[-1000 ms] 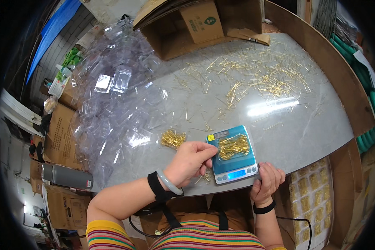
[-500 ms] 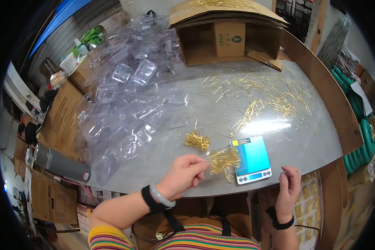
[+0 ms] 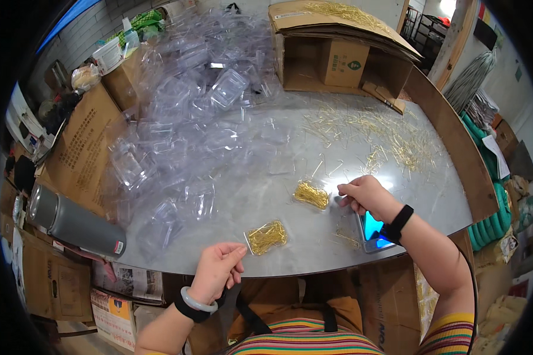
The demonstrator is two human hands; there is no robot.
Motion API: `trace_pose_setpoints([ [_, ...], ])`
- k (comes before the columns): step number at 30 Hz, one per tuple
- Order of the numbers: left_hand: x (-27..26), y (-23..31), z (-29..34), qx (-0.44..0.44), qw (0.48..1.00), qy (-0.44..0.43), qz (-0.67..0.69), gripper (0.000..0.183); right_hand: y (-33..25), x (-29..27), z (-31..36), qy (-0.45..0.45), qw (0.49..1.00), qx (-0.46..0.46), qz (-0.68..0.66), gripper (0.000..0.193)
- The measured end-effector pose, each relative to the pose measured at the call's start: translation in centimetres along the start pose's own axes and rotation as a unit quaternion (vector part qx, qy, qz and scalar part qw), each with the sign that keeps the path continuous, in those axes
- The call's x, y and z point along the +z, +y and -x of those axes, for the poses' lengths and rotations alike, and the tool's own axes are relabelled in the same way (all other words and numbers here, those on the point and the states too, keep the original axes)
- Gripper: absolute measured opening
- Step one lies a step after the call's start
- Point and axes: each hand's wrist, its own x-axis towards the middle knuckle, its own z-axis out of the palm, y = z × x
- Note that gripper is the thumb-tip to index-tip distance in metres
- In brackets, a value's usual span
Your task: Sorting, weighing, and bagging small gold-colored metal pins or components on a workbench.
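My left hand [image 3: 218,269] is closed at the near edge of the table, thumb and fingers pinching the clear edge of a small plastic pack of gold-coloured wire hooks [image 3: 267,238]. My right hand [image 3: 368,196] reaches over a digital scale [image 3: 372,228] with its fingers curled together; whether they hold anything is too small to tell. Just left of those fingertips lies a second pack of gold wire hooks [image 3: 311,195]. A few loose hooks [image 3: 346,238] lie between the left-hand pack and the scale. My right hand and wrist hide much of the scale.
A large heap of clear plastic blister shells [image 3: 189,112] covers the table's left side. Loose gold wire hooks [image 3: 397,139] are scattered at the right. Behind stands an open cardboard box [image 3: 302,62]; a grey bottle [image 3: 80,225] lies at the left edge. A cardboard wall [image 3: 456,142] borders the right.
My left hand has moved left, away from the scale, and the hook pack by it lies further left too. My right hand has swung up from beside the scale to above it.
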Motion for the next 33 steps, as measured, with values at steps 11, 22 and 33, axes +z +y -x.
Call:
trace_pose_setpoints([
  [11, -1.4, -3.6, -0.7, 0.459, 0.773, 0.176, -0.400, 0.022, 0.1, -2.7, -0.5, -0.049, 0.999, -0.010, -0.022, 0.019],
  [22, -1.1, -4.7, -1.6, 0.347, 0.868, 0.221, -0.280, 0.023, 5.7, -12.3, 3.4, -0.022, 0.992, -0.006, 0.123, 0.019],
  [33, -0.8, -4.7, -1.7, 0.314, 0.867, 0.272, -0.276, 0.023, 13.6, -14.3, 5.6, 0.030, 0.997, 0.037, -0.068, 0.025],
])
